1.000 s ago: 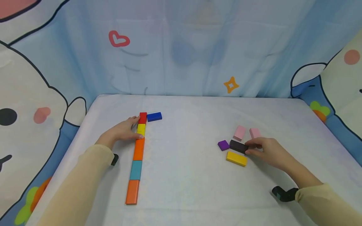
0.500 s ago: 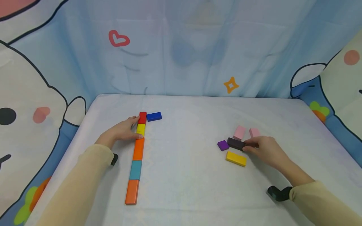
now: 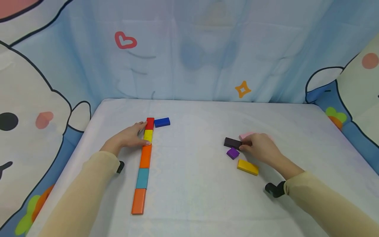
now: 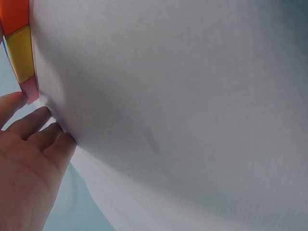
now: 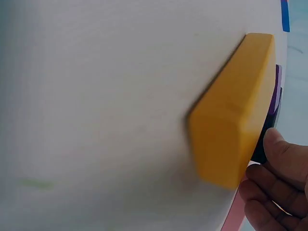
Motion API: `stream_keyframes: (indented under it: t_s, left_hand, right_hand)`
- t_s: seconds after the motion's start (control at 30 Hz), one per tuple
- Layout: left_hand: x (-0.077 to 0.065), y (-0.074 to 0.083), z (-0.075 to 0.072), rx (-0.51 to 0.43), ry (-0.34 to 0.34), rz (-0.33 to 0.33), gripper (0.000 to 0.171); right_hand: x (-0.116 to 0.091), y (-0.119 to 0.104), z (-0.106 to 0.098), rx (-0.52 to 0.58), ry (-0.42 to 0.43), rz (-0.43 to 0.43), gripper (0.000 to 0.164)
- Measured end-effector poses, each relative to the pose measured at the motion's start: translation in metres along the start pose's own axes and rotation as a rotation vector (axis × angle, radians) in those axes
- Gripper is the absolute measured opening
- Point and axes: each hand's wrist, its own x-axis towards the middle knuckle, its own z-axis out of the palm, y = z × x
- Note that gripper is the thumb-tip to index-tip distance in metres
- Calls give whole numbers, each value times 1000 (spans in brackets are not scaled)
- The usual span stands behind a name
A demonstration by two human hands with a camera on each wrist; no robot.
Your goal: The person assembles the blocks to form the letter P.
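Observation:
My right hand [image 3: 260, 149] pinches one end of a black block [image 3: 232, 143] between thumb and fingers, beyond a purple block [image 3: 233, 153]. A yellow block [image 3: 248, 167] lies nearer me; it looms large in the right wrist view. Pink blocks [image 3: 245, 135] are partly hidden behind this hand. On the left, a straight row runs from a red block [image 3: 150, 123] through a small yellow block [image 3: 148, 134], an orange block [image 3: 145, 156] and a teal block [image 3: 142, 178] to another orange block [image 3: 138, 201]. My left hand [image 3: 126, 137] rests against its far part, fingertip at the red block, thumb by the small yellow one.
A blue block [image 3: 162, 122] sits at an angle beside the red block's right side. White cloth [image 3: 192, 184] covers the table, and a blue printed curtain [image 3: 201, 59] hangs behind its far edge. Black wrist cameras stick out from both sleeves.
My right hand has carried the black block left and away from me, from between the purple and yellow blocks to beyond the purple one. The left hand has stayed put.

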Motion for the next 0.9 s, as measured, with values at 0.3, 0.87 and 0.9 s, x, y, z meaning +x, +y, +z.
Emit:
stream_keyframes:
  t_s: [0.3,0.87,0.9]
  left_hand:
    - [-2,1,-1,-19,-6,11,96]
    - [-1,-1,-2,-24,-12,6,96]
    - [0,-1,-2,-23,-12,6,96]
  right_hand:
    - [32,-27,1,22,-87,-18,35]
    - [87,-85,9,29,-143,-98,31]
    - [90,-89,10,35,-144,-94,32]
